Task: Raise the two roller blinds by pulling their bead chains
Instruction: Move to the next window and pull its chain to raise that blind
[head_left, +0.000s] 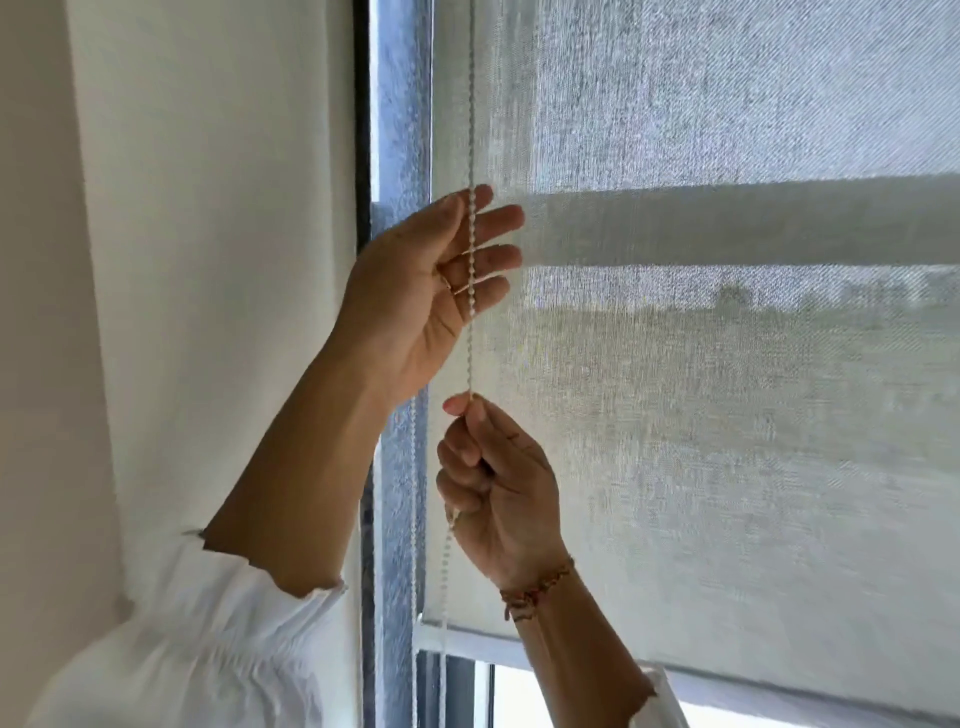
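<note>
Mid-frame I see my right hand (496, 488) fisted on the bead chain (470, 332), my left hand (415, 291) spread open above it, fingers touching the chain

A white bead chain (471, 332) is seen hanging straight down in front of a sheer roller blind (701, 415). It is pinched between thumb and forefinger of the right hand (498, 488), whose other fingers are curled into a fist around the strand. Just above that grip, the left hand (421, 291) is held with spread fingers, the chain lying across them but not clasped. Below the grip, the chain is seen trailing down past the blind's bottom bar (519, 649). A braided bracelet (535, 590) is worn below the gripping hand, and white sleeves (208, 639) are visible lower still.
</note>
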